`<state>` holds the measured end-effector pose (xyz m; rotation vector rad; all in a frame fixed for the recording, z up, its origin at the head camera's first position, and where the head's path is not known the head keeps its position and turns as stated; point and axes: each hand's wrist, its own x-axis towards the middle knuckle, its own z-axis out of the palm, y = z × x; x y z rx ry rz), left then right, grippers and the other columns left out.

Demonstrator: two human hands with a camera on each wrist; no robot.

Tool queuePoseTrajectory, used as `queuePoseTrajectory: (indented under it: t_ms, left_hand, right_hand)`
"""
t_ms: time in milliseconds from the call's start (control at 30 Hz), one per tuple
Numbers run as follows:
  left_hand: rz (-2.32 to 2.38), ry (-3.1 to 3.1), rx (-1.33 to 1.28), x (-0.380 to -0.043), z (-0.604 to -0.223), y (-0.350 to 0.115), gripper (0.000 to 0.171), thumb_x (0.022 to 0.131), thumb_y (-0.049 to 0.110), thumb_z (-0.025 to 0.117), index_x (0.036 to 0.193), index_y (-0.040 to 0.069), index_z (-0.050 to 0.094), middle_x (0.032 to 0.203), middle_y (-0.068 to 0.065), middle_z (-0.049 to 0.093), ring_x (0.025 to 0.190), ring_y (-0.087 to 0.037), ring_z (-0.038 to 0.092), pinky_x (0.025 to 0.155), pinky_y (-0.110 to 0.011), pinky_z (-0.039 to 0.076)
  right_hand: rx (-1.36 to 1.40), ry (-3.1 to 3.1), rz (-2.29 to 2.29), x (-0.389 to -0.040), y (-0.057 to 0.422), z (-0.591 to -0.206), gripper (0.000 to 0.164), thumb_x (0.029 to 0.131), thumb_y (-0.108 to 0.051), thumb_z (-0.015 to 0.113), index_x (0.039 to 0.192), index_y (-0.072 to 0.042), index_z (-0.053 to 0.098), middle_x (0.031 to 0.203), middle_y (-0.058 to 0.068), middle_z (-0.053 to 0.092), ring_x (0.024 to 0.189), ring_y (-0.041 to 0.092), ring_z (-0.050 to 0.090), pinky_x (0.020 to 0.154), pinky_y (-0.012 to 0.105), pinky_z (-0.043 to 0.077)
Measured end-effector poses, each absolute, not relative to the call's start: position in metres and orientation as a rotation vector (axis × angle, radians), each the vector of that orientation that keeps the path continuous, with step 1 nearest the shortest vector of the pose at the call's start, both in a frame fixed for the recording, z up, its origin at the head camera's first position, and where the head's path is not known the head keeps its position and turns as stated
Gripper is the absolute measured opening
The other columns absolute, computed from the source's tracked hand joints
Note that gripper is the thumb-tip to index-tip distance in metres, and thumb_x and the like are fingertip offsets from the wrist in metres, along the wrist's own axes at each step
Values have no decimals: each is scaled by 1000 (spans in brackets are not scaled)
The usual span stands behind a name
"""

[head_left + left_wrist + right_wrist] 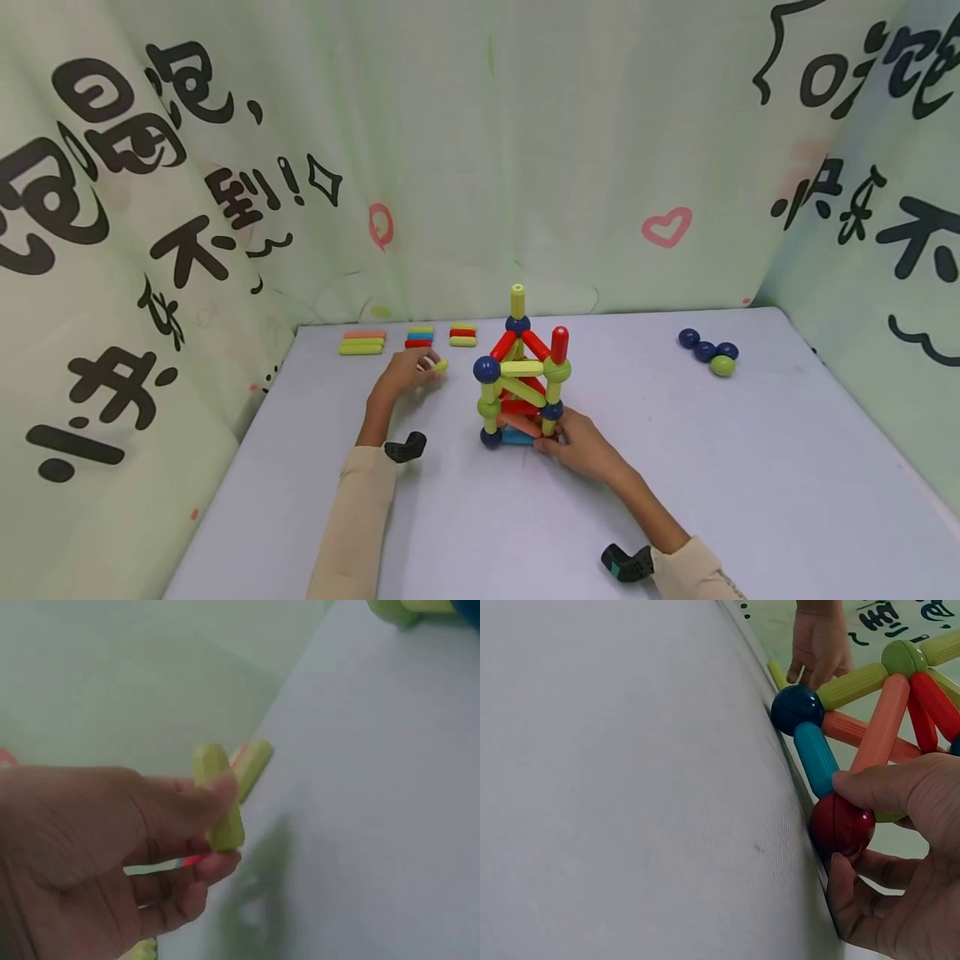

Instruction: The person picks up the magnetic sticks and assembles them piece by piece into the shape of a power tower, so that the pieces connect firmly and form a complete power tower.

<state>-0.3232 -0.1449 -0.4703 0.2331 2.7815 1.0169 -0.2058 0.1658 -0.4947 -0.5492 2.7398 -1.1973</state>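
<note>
A magnetic rod-and-ball tower [521, 392] stands upright on the table, built of red, yellow-green, orange and blue rods with dark blue and green balls. My right hand [585, 446] steadies it at its lower right corner. In the right wrist view, thumb and fingers pinch a dark red ball [842, 825], where a blue rod [816, 759] and an orange rod [883, 724] meet. To the left of the tower, my left hand [411, 371] pinches a short yellow-green rod [218, 799] between thumb and fingers, raised off the table.
At the table's back left lie rows of spare rods: a yellow and orange group [362, 343], a mixed group [419, 336] and a red and yellow group [462, 335]. Several loose balls [705, 351] sit at the back right. A curtain [570, 167] hangs behind.
</note>
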Motion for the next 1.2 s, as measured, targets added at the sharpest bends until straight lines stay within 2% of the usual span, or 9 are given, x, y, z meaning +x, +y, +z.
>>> queuePoseTrajectory:
  t_ms: [67, 233, 467, 633, 767, 900, 1000, 1100, 1200]
  left_hand:
    - [1230, 2687, 340, -319, -462, -141, 28, 91, 21, 70, 114, 5, 63, 111, -15, 68, 97, -27, 66, 78, -35, 56]
    - [1655, 2439, 640, -299, -426, -123, 30, 93, 23, 68, 115, 5, 60, 107, -14, 68, 99, -31, 68, 88, -43, 55]
    - [1870, 2321, 868, -259, -383, -105, 24, 92, 12, 67, 114, 4, 62, 105, -12, 65, 97, -19, 65, 85, -28, 55]
    - [1847, 2378, 949, -244, -377, -99, 23, 92, 8, 66, 114, 3, 61, 106, -13, 64, 99, -19, 63, 88, -29, 53]
    - [1824, 2436, 996, -239, -377, -96, 25, 92, 7, 66, 116, 3, 61, 108, -13, 65, 102, -21, 62, 91, -32, 53]
    - [1831, 2457, 1014, -238, -378, -93, 27, 92, 8, 66, 118, 3, 61, 109, -13, 65, 104, -22, 61, 90, -34, 54]
    - [1846, 2465, 1001, -237, -380, -91, 28, 92, 8, 67, 119, 3, 60, 109, -13, 64, 105, -23, 60, 90, -37, 54]
    - [1854, 2473, 986, -237, -381, -91, 29, 91, 8, 67, 119, 3, 61, 109, -13, 64, 106, -23, 60, 89, -36, 54]
    - [1850, 2489, 971, -235, -383, -90, 29, 90, 9, 69, 118, 4, 62, 108, -12, 64, 104, -22, 60, 87, -31, 54]
  right_hand:
    - [-548, 2740, -1194, -206, 166, -495, 36, 89, -17, 70, 118, 0, 58, 84, 0, 54, 85, 17, 50, 72, 28, 42]
    - [-544, 2743, -1200, -205, 164, -496, 36, 89, -16, 70, 119, 0, 58, 86, 0, 56, 85, 17, 51, 74, 29, 43]
    - [-577, 2727, -1217, -204, 163, -500, 38, 89, -17, 70, 120, 0, 57, 82, 0, 51, 84, 16, 49, 69, 26, 39]
    - [-611, 2683, -1199, -205, 169, -499, 35, 89, -20, 70, 116, -2, 58, 84, 0, 52, 85, 17, 50, 70, 26, 41]
    - [-639, 2545, -1195, -209, 185, -491, 45, 89, -24, 71, 124, -1, 55, 103, 6, 62, 98, 22, 56, 81, 36, 53]
    - [-635, 2393, -1236, -220, 213, -480, 50, 93, -22, 67, 134, -1, 49, 121, 16, 62, 112, 32, 59, 91, 44, 54]
    - [-556, 2553, -1267, -229, 242, -471, 36, 96, -18, 62, 126, 0, 56, 116, 20, 65, 105, 32, 63, 82, 35, 57]
    - [-306, 2971, -1273, -241, 274, -466, 24, 96, -14, 61, 113, 4, 63, 104, 24, 68, 89, 33, 66, 69, 25, 52]
    - [146, 3294, -1283, -254, 306, -465, 22, 94, -9, 61, 108, 7, 65, 102, 28, 67, 89, 39, 65, 72, 30, 47]
